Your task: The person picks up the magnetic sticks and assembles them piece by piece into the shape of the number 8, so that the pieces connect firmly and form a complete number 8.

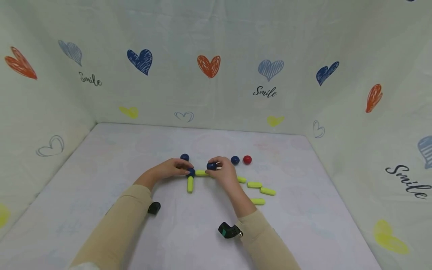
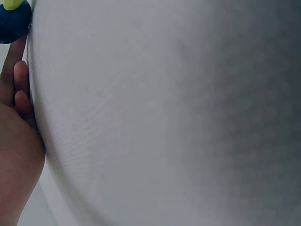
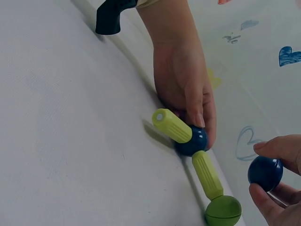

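My left hand [image 1: 172,168] grips a dark blue ball [image 3: 193,141] low at the table, thumb and fingers about it. Two yellow-green rods are joined to this ball: one rod [image 1: 190,184] points toward me, the other rod [image 1: 201,173] runs right. A green ball [image 3: 223,210] sits at the far end of the second rod in the right wrist view; in the head view my right hand hides it. Between thumb and fingers, my right hand [image 1: 225,173] pinches another blue ball [image 3: 265,173], held above the rod. The left wrist view catches only part of my left hand [image 2: 19,165].
Behind my left hand lies a loose blue ball [image 1: 184,157]. Right of my right hand are another blue ball [image 1: 234,160] and a red ball [image 1: 247,159]. Several loose yellow-green rods [image 1: 254,185] lie nearer, at the right. Patterned cloth walls [image 1: 209,97] enclose the table.
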Demonstrator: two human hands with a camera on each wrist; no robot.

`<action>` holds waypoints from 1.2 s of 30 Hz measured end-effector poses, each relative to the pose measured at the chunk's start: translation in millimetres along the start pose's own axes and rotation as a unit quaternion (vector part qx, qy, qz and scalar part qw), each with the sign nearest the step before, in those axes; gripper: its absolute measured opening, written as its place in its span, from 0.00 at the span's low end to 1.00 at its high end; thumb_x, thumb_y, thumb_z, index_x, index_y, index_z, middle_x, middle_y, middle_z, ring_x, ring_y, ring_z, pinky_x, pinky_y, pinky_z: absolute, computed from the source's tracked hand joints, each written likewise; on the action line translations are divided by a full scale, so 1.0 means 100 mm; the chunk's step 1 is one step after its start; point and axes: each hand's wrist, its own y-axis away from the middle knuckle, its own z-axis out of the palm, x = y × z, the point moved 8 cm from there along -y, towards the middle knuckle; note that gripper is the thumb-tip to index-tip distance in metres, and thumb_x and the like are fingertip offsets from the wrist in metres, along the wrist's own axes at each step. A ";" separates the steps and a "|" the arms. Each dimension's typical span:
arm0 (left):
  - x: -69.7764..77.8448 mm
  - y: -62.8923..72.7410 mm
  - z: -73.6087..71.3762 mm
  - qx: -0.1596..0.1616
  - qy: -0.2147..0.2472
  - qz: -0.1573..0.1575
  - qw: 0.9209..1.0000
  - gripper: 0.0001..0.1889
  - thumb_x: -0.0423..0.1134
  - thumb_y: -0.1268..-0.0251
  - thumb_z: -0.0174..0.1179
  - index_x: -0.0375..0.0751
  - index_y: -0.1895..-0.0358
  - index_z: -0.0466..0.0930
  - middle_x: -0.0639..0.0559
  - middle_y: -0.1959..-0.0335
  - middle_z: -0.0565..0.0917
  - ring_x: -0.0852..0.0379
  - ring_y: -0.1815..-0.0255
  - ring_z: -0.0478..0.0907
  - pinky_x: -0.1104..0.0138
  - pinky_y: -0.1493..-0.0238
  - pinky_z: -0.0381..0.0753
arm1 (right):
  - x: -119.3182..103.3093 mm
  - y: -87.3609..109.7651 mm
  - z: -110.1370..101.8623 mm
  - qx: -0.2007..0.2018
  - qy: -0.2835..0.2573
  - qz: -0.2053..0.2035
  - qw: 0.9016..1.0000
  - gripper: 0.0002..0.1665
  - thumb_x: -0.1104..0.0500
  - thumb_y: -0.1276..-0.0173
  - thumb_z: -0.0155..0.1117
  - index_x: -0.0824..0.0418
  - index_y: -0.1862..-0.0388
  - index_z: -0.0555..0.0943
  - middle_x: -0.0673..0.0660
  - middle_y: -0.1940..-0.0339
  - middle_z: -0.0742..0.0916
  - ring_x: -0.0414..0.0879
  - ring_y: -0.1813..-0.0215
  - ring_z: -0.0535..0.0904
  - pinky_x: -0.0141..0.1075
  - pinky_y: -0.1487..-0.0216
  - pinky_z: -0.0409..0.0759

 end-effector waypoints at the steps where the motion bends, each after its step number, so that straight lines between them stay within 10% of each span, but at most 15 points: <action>1: 0.00 0.00 0.00 0.000 0.000 0.000 1.000 0.16 0.39 0.33 0.62 0.43 0.44 0.82 0.47 0.43 0.80 0.44 0.37 0.69 0.46 0.34 0.60 | 0.00 0.01 0.00 -0.001 -0.002 0.000 1.000 0.18 0.65 0.44 0.76 0.58 0.54 0.84 0.58 0.47 0.79 0.54 0.47 0.78 0.41 0.50 0.79; 36: 0.02 0.02 0.01 -0.002 0.001 0.000 1.000 0.16 0.39 0.32 0.62 0.42 0.43 0.81 0.47 0.44 0.80 0.46 0.38 0.70 0.47 0.35 0.61 | 0.04 0.40 0.32 -0.054 -0.025 0.026 0.998 0.13 0.66 0.45 0.76 0.57 0.63 0.82 0.53 0.52 0.80 0.48 0.54 0.79 0.38 0.54 0.80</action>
